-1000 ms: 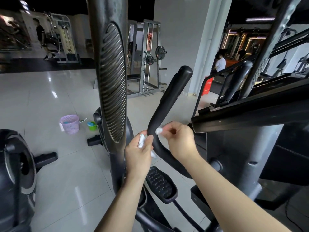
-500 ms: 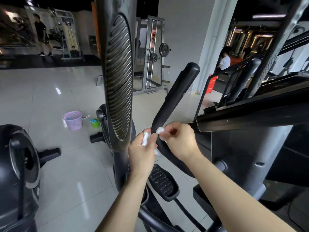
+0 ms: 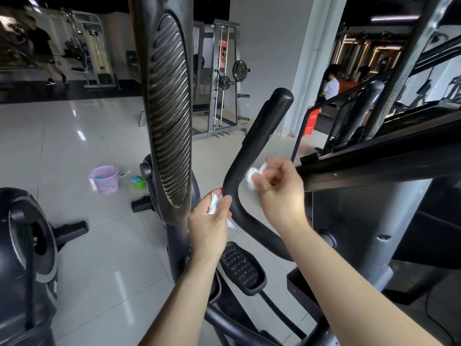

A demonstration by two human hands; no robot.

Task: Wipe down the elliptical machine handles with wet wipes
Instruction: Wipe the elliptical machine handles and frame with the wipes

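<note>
Mid-wipe: my left hand (image 3: 209, 228) pinched a wipe (image 3: 214, 203) at the handle (image 3: 252, 151) bend, my right hand (image 3: 277, 193) a wad (image 3: 252, 179); next, likely rubbing upward.

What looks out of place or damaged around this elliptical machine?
Only this: a lilac plastic basket and a small green container stand loose on the tiled floor beside the elliptical's base, where people may walk. I see no spill or damage.
</note>
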